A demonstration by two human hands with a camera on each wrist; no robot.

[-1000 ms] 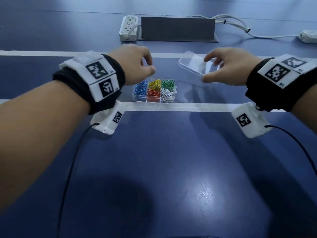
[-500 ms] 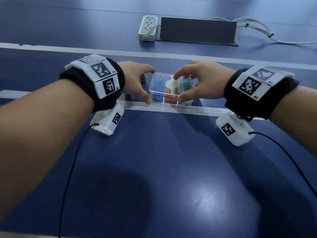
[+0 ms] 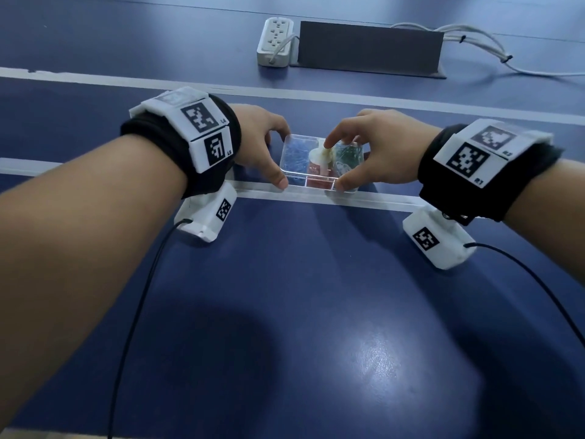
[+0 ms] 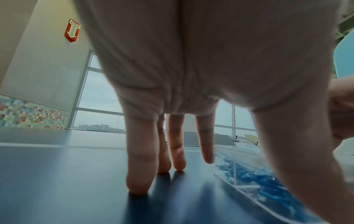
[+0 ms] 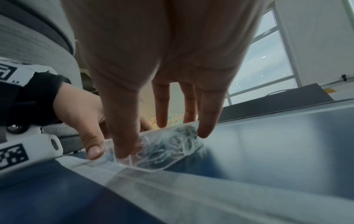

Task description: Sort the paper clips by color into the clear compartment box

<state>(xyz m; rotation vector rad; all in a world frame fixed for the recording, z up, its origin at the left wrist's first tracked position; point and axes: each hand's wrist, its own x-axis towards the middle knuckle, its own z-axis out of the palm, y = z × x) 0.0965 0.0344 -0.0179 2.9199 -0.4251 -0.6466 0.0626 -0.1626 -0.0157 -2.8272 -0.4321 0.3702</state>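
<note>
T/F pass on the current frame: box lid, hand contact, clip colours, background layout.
1. The lid sits on the clear box. True.
2. Only the right hand touches the box. False: the left hand pinches its left end too, thumb on the near corner.
3. Blue clips fill the left-end compartment. True.
4. The power strip lies right of the dark panel. False: it lies left of it.

Left hand (image 3: 258,142) and right hand (image 3: 380,152) low, fingers (image 4: 140,159) down, seemingly mid-pinch.
</note>
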